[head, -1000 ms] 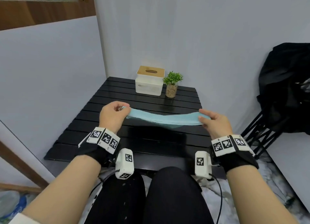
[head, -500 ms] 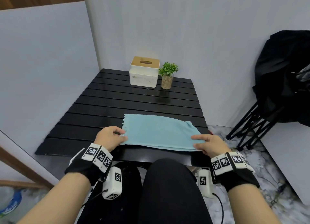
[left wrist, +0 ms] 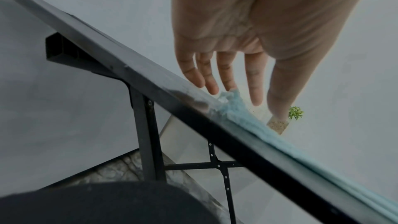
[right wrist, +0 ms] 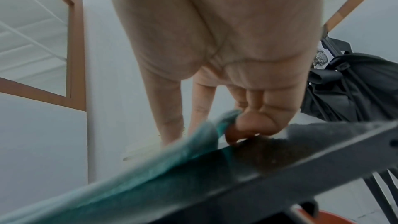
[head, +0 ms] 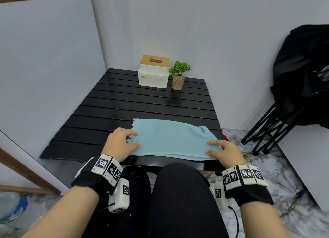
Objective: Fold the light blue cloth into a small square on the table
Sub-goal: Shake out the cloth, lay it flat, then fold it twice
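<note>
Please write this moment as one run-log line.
light blue cloth flat on black slatted table | left hand at left end | right hand at right end

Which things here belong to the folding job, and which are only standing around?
Belonging to the job:
- light blue cloth, lying as a rectangle at the table's near edge
- black slatted table
- left hand on its left end
- right hand on its right end

Only standing around:
- white tissue box
- small potted plant
- black folded chair

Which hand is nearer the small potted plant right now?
Neither clearly. The left hand rests on the cloth's left end, the right hand on its right end; the potted plant stands far back, roughly between them.
</note>
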Demonstrator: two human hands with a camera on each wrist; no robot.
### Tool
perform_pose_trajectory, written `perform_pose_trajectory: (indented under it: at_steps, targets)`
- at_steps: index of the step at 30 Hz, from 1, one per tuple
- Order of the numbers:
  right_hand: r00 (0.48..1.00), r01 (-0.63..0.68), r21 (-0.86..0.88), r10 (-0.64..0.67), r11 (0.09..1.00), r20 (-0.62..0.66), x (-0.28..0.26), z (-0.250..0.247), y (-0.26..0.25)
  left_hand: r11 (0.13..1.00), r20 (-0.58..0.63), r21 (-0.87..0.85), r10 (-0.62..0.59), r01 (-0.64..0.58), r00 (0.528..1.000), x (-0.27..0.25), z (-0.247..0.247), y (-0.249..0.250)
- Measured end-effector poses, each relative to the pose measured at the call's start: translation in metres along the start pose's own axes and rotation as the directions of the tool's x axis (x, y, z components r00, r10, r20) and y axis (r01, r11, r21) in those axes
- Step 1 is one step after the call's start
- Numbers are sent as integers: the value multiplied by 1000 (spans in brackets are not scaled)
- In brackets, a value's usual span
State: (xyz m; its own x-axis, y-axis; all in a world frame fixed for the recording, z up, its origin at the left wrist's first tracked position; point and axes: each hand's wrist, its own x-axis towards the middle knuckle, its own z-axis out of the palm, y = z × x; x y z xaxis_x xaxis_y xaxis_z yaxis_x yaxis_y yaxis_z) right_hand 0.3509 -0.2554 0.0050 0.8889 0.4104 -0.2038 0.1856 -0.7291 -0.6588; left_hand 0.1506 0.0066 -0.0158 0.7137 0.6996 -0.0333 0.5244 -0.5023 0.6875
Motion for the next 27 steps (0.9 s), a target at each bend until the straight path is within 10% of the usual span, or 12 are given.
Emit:
perform_pose_trajectory:
  at_steps: [5, 27]
  targets:
    - [974, 130, -94, -145, 987, -177, 5, -12, -10, 993, -9, -79, 88, -88, 996, -2, 2, 21]
    - [1000, 19, -5, -19, 1000, 10, 101, 4, -34, 965, 243, 222, 87, -143, 966, 58, 36, 14]
